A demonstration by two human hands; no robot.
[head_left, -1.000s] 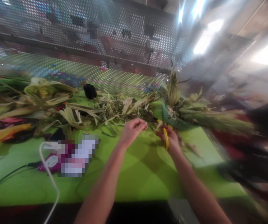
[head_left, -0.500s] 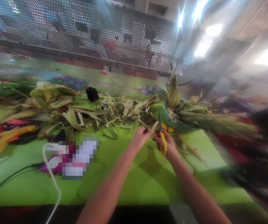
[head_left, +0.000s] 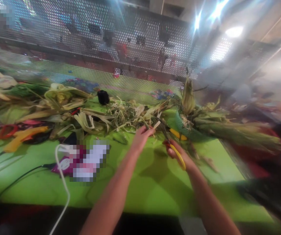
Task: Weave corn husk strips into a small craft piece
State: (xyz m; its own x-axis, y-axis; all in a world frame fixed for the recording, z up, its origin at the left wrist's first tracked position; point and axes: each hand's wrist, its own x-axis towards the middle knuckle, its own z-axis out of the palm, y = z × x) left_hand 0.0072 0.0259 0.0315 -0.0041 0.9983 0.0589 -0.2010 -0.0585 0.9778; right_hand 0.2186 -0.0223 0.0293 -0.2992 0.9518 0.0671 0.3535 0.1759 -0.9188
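My left hand (head_left: 141,137) is closed in a pinch on a small pale strip of corn husk (head_left: 156,125), above the green tabletop. Right beside it, my right hand (head_left: 176,151) is closed around the yellow handles of a pair of scissors (head_left: 177,155). The dark blades point up and to the left, toward the strip. Behind both hands lies a heap of dried husk scraps (head_left: 128,112). Just beyond my right hand stands a green bowl (head_left: 196,132) with husk pieces in and around it. An upright husk bundle (head_left: 188,98) rises above the bowl.
On the left are an orange glue gun (head_left: 25,137), red-handled scissors (head_left: 7,131) and more husks. A phone-like item (head_left: 91,161), partly pixelated, lies nearer me with a white cable (head_left: 66,186). A perforated metal screen (head_left: 81,58) borders the table's back. A person's dark shape is at right.
My hands have moved apart slightly. The scissors have tilted to the left, their handles swinging down and right. The whole view has shifted a little, so the table items sit farther right.
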